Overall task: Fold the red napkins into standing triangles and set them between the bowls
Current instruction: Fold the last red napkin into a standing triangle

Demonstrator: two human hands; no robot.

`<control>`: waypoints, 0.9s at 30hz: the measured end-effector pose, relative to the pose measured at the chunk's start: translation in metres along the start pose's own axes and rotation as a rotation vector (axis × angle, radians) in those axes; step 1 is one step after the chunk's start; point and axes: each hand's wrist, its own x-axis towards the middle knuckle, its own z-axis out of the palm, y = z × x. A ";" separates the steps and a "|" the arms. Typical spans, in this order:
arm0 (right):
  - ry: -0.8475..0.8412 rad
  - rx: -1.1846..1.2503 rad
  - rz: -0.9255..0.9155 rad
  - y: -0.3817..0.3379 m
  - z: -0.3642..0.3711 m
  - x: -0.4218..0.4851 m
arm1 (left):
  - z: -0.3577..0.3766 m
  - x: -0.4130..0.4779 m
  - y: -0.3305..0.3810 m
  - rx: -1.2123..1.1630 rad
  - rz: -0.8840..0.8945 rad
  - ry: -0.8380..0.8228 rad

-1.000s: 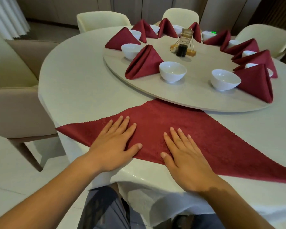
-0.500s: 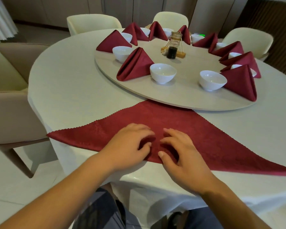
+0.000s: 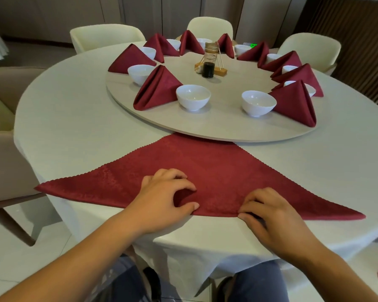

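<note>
so the red napkin (image 3: pixel 205 168) is lying flat as a big triangle at the near edge of the table (image 3: pixel 79 118), tip running under the turntable (image 3: pixel 216 127) rim. My left hand (image 3: pixel 164 197) and right hand (image 3: pixel 268 212) both have fingers curled, pinching its long folded edge either side of the middle. Looks like soft, light, floppy cloth, so I'd hold it along that fold. The gap between the near-left bowl (image 3: pixel 193 97) and near-right bowl (image 3: pixel 258 102) has no napkin yet
</note>
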 end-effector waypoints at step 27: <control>-0.113 0.138 0.416 0.053 -0.136 -0.042 | 0.017 -0.016 0.050 -0.321 0.204 -0.080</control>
